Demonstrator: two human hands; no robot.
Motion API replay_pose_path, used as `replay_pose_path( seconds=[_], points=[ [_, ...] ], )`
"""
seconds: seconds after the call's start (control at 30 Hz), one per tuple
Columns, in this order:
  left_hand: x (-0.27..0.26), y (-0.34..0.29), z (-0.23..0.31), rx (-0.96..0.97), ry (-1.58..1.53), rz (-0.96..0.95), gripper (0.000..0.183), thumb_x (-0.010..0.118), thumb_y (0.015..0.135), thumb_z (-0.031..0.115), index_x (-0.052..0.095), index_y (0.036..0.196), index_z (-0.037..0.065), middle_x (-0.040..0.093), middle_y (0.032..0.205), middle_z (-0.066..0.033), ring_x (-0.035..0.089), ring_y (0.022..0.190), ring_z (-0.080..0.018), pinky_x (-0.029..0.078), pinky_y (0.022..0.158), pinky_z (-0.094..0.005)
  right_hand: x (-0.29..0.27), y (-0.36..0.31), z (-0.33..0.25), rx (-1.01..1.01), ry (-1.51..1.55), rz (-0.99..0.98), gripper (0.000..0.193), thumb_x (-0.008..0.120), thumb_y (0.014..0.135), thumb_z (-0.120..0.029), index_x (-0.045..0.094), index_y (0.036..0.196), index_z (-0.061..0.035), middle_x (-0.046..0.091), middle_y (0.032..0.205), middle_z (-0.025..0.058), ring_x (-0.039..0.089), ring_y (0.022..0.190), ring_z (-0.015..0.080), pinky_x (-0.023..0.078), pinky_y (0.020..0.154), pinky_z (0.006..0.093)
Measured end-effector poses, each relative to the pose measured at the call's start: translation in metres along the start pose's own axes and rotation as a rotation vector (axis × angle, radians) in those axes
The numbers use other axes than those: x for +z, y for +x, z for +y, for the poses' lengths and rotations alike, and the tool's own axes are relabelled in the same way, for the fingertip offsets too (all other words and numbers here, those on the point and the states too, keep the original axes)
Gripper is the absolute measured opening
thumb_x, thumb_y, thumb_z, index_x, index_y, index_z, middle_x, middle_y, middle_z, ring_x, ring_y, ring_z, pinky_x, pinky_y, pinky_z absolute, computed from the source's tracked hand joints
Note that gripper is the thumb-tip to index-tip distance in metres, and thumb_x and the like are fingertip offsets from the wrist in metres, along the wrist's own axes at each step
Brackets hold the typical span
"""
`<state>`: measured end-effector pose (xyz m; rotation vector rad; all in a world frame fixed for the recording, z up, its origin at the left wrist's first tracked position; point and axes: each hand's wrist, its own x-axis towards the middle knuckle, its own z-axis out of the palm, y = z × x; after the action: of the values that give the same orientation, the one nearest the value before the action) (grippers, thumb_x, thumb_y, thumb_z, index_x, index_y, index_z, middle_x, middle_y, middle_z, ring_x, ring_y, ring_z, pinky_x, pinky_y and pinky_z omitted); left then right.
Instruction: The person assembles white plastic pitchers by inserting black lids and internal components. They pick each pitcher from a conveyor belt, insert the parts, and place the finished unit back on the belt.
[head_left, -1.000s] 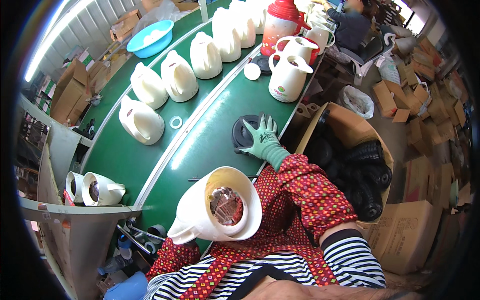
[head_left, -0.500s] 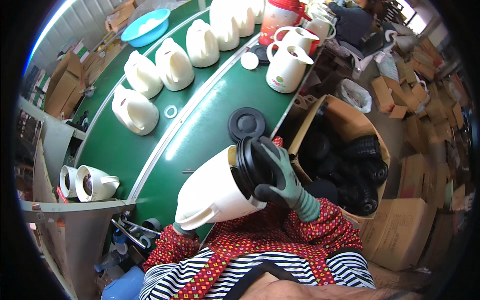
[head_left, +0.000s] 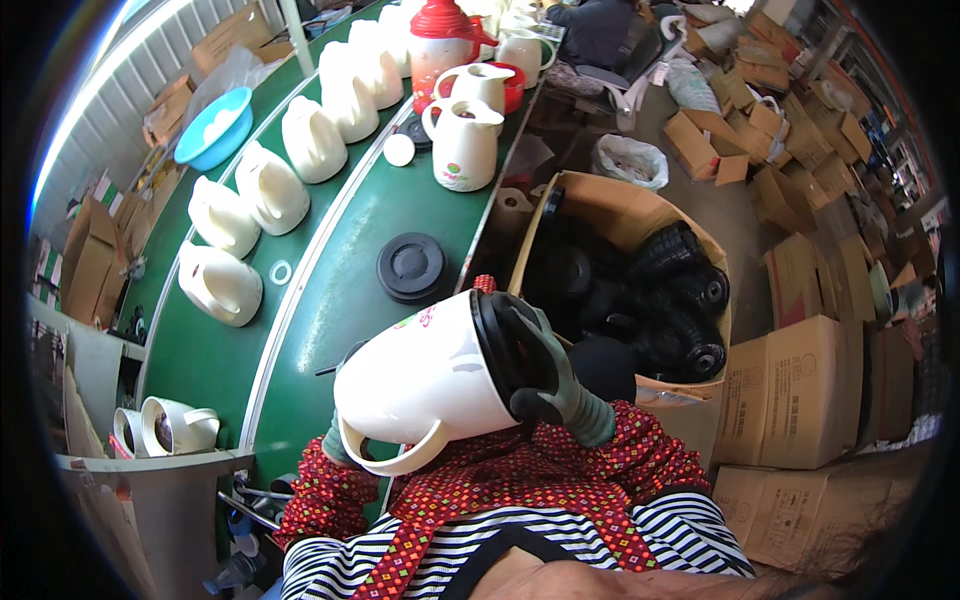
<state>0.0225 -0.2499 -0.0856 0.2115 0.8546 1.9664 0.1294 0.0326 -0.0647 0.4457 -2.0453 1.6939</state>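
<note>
A white thermos jug [head_left: 415, 375] lies tilted on its side in front of me, its loop handle toward my body and a pink pattern on its upper side. My gloved left hand [head_left: 338, 438] supports its left end and is mostly hidden behind it. My right hand [head_left: 565, 385], in a grey-green glove with dark fingertips, is closed round a ridged black base cap [head_left: 512, 345] at the jug's wide right end. The cap sits against the rim; whether it is fully seated I cannot tell. Black round caps [head_left: 411, 265] lie stacked on the green bench beyond the jug.
White jug shells [head_left: 220, 285] line the green bench [head_left: 330, 300]. Jugs with handles [head_left: 465, 150] and a red-and-white thermos [head_left: 440, 50] stand at the far end. On the right, a carton [head_left: 630, 205] holds black parts. A blue basin [head_left: 215, 130] is at the far left.
The jug has rolled in my hands, bringing the pink pattern and the handle loop into view. The black cap sits closer against the rim. My view has shifted right.
</note>
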Motion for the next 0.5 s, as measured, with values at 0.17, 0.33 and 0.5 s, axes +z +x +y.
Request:
replay_pose_path(
  seconds=[0.17, 0.33, 0.5],
  points=[
    [0.002, 0.006, 0.005, 0.271, 0.279, 0.068, 0.049, 0.068, 0.099, 0.021, 0.053, 0.141, 0.001, 0.064, 0.135, -0.0174, 0.066, 0.117, -0.0316, 0.056, 0.098, -0.0439, 0.010, 0.004, -0.027, 0.140, 0.468, 0.248, 0.074, 0.069, 0.099, -0.035, 0.044, 0.157, 0.0028, 0.049, 0.157, 0.0168, 0.049, 0.142, 0.0269, 0.031, 0.124, 0.0419],
    [0.031, 0.017, 0.032, 1.010, 1.668, 0.243, 0.037, 0.087, 0.067, 0.014, 0.069, 0.097, 0.001, 0.066, 0.095, -0.0164, 0.068, 0.084, -0.0327, 0.056, 0.073, -0.0419, -0.020, -0.022, 0.014, 0.838, 1.035, 0.202, 0.056, 0.053, 0.111, -0.037, 0.047, 0.156, -0.0027, 0.056, 0.153, 0.0107, 0.054, 0.138, 0.0200, 0.038, 0.121, 0.0366],
    [-0.004, 0.007, -0.011, 0.197, 0.681, 0.147, 0.038, 0.059, 0.106, 0.018, 0.055, 0.141, 0.002, 0.068, 0.131, -0.0159, 0.068, 0.112, -0.0256, 0.058, 0.098, -0.0410, -0.023, -0.028, -0.022, 0.141, 0.352, 0.082, 0.076, 0.057, 0.108, -0.040, 0.024, 0.166, -0.0035, 0.027, 0.172, 0.0105, 0.032, 0.155, 0.0231, 0.026, 0.128, 0.0392]
  ],
)
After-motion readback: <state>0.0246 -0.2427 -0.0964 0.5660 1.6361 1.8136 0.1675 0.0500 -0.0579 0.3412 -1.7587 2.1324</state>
